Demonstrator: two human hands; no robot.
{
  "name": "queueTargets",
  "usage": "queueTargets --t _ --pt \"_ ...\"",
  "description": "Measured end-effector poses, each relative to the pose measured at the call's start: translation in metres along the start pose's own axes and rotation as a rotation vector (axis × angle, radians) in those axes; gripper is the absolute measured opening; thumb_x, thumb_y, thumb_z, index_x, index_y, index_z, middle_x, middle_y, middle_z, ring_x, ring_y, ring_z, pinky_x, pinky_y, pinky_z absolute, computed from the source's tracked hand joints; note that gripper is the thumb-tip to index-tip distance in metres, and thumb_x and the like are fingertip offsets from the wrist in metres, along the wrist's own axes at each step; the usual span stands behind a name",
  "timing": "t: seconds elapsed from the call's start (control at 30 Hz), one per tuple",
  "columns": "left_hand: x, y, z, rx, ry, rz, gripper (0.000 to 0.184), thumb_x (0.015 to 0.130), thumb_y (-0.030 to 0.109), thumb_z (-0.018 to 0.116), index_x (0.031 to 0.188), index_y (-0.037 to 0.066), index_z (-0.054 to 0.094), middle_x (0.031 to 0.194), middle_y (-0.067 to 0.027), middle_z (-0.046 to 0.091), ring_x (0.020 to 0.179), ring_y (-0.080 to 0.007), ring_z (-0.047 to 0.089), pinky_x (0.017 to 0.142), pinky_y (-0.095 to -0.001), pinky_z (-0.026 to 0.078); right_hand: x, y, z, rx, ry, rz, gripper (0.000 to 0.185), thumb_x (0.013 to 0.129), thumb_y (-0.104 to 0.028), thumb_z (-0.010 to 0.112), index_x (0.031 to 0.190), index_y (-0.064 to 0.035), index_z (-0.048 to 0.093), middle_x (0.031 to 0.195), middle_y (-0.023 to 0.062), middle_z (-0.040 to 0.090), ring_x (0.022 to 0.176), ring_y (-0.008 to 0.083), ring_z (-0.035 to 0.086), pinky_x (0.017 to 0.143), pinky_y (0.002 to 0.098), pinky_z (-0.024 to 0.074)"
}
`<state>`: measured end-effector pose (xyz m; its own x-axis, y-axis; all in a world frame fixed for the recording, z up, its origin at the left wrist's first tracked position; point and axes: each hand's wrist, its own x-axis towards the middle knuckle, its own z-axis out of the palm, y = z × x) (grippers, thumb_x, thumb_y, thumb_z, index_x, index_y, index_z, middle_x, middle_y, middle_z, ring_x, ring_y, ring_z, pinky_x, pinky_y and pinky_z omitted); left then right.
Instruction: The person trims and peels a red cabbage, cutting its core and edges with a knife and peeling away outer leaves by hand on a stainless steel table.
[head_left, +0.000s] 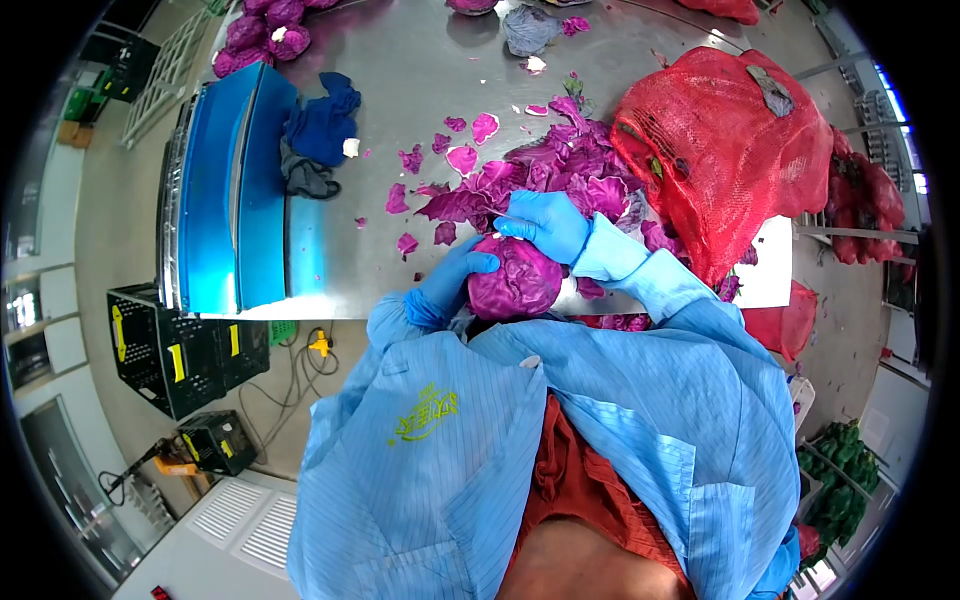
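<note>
A round red cabbage (515, 278) sits at the near edge of the metal table, close to my body. My left hand (455, 278), in a blue glove, is closed against its left side, with the thumb on top. Over the cabbage's upper side, my gloved right hand (545, 225) is closed with curled fingers. A thin sliver shows beside those fingers, too small to name. Just beyond both hands lies a heap of loose purple cabbage leaves (550, 165), with torn pieces scattered to its left.
A red mesh bag (720, 150) lies on the right of the steel table (400, 60). At left stand a blue box-like object (235, 190) and a crumpled blue cloth (325, 120). More red cabbages (250, 35) are piled far left. Black crates (165, 350) stand below.
</note>
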<state>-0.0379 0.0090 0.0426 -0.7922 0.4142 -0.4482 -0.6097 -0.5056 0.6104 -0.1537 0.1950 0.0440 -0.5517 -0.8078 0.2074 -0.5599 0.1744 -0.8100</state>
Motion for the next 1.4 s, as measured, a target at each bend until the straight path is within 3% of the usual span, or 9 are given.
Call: queueTargets --t 0.2,0.23,0.33,0.43,0.57,0.63,0.87,1.1,1.4 --pt "-0.002 0.004 0.007 0.117 0.006 0.066 0.066 0.074 0.020 0.072 0.133 0.000 0.047 0.120 -0.0114 0.058 0.109 -0.0209 0.058 0.097 -0.0354 0.046 -0.004 0.003 0.002 0.470 0.125 0.365 0.023 0.093 -0.022 0.061 0.096 -0.0010 0.069 0.076 0.0090 0.067 0.073 0.0168 0.064 0.071 0.0331 0.0514" --pt "-0.002 0.004 0.006 0.018 0.029 0.068 0.066 0.075 0.022 0.072 0.132 0.000 0.048 0.121 -0.0117 0.059 0.109 -0.0217 0.058 0.097 -0.0359 0.046 -0.002 -0.006 -0.017 0.525 0.010 0.765 0.028 0.088 -0.020 0.067 0.110 -0.0023 0.067 0.082 0.0074 0.068 0.074 0.0148 0.062 0.073 0.0309 0.0515" --pt "0.003 -0.007 -0.008 -0.233 0.088 0.018 0.070 0.080 0.034 0.067 0.139 0.005 0.043 0.133 -0.0146 0.053 0.119 -0.0279 0.055 0.104 -0.0432 0.042 -0.011 0.002 -0.017 0.150 0.239 0.562 0.052 0.079 -0.014 0.076 0.127 -0.0063 0.057 0.091 0.0048 0.064 0.076 0.0134 0.058 0.074 0.0295 0.0502" --pt "0.003 -0.003 -0.014 -0.345 0.195 0.043 0.064 0.079 0.032 0.070 0.132 0.002 0.049 0.123 -0.0141 0.059 0.111 -0.0274 0.059 0.098 -0.0408 0.048 -0.022 -0.010 -0.010 0.145 0.393 0.397 0.050 0.077 -0.014 0.078 0.123 -0.0071 0.060 0.087 0.0042 0.061 0.079 0.0136 0.057 0.075 0.0294 0.0492" --pt "0.003 -0.004 -0.021 -0.426 0.223 0.038 0.057 0.082 0.032 0.068 0.129 0.004 0.052 0.123 -0.0131 0.060 0.110 -0.0261 0.061 0.094 -0.0429 0.051 -0.026 -0.062 -0.002 0.189 0.181 0.429 0.050 0.075 -0.017 0.081 0.120 -0.0055 0.061 0.104 0.0091 0.060 0.082 0.0171 0.059 0.078 0.0291 0.0503" --pt "-0.001 0.000 -0.014 -0.380 0.306 0.041 0.053 0.083 0.032 0.068 0.127 0.004 0.054 0.120 -0.0125 0.062 0.107 -0.0257 0.063 0.092 -0.0422 0.052 -0.030 -0.062 0.013 0.142 0.216 0.286 0.053 0.076 -0.016 0.080 0.122 -0.0033 0.058 0.106 0.0119 0.060 0.102 0.0239 0.065 0.083 0.0326 0.0540" --pt "-0.004 -0.003 -0.009 -0.340 0.357 0.122 0.047 0.083 0.025 0.069 0.123 0.003 0.056 0.113 -0.0117 0.065 0.098 -0.0244 0.066 0.086 -0.0399 0.055 -0.034 -0.048 0.027 0.116 0.250 0.236 0.045 0.078 -0.010 0.076 0.118 -0.0020 0.060 0.099 0.0135 0.060 0.088 0.0254 0.065 0.076 0.0330 0.0533" --pt "0.000 -0.014 -0.016 -0.300 0.419 0.102 0.050 0.083 0.032 0.068 0.125 0.008 0.055 0.120 -0.0101 0.062 0.108 -0.0256 0.061 0.097 -0.0452 0.049 -0.034 -0.039 0.035 -0.038 0.318 0.070 0.039 0.079 -0.006 0.073 0.117 -0.0071 0.061 0.097 0.0135 0.060 0.082 0.0291 0.064 0.071 0.0338 0.0538" --pt "0.007 -0.029 -0.024 -0.359 0.419 0.130 0.050 0.083 0.033 0.068 0.124 0.006 0.055 0.118 -0.0110 0.063 0.106 -0.0259 0.062 0.096 -0.0447 0.049 -0.033 -0.047 0.029 -0.102 0.289 -0.061 0.033 0.084 -0.004 0.068 0.116 -0.0073 0.062 0.084 0.0089 0.060 0.073 0.0237 0.063 0.061 0.0327 0.0519"
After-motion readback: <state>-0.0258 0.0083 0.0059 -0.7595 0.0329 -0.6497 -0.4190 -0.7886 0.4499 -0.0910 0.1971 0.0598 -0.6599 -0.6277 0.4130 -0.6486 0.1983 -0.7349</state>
